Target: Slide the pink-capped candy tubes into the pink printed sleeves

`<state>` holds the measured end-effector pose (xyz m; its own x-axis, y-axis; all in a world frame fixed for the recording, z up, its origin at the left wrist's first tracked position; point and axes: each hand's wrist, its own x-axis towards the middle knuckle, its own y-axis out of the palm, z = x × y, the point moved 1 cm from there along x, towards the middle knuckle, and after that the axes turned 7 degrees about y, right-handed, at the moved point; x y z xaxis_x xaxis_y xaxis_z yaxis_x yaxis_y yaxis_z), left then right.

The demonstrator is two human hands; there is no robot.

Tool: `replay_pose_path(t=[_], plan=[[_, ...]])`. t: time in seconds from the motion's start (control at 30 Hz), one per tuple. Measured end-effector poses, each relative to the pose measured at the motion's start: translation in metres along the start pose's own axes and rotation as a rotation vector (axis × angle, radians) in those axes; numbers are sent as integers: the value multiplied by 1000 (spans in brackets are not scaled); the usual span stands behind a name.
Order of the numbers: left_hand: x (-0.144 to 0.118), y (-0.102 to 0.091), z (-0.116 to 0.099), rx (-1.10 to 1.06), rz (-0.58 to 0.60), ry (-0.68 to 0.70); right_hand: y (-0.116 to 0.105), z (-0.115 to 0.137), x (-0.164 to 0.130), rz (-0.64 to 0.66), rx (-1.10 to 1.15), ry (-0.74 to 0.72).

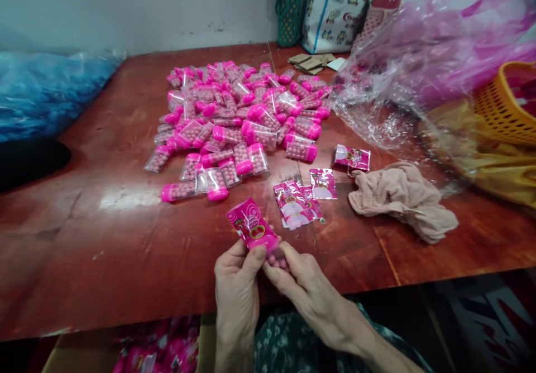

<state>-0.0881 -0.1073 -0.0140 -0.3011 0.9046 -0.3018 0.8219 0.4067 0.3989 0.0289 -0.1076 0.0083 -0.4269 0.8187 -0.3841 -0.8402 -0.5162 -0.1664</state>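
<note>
My left hand [237, 283] and my right hand [304, 286] meet at the table's near edge. Together they hold a clear candy tube [277, 259] of small pink balls with a pink printed sleeve [252, 225] over its upper end. My left thumb presses on the sleeve, and my right fingers grip the tube's lower end. Behind them lies a pile of pink-capped candy tubes [238, 122]. A few flat pink sleeves [298, 199] lie just beyond my hands, and one sleeved tube [352, 158] rests to the right.
A crumpled beige cloth [402, 199] lies at right on the red wooden table [104, 233]. Clear and pink plastic bags [422, 66], an orange basket [506, 102] and a yellow bag sit at far right. A blue bag [46, 91] is at left. A box of pink items [154, 350] sits below the table edge.
</note>
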Motion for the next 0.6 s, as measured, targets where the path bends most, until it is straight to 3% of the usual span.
replay_pose_path(t=[0.1,0.2,0.4,0.6], plan=[[-3,0,-3,-27,41,-79,1,-1,-1,47,97,41],[-6,1,-4,-34,37,-106,4,-3,-3,12,66,75],[-10,4,-1,-71,-124,-24,9,-3,-5,-38,-8,52],[-20,14,0,-116,62,-109,7,-3,-9,-119,187,37]])
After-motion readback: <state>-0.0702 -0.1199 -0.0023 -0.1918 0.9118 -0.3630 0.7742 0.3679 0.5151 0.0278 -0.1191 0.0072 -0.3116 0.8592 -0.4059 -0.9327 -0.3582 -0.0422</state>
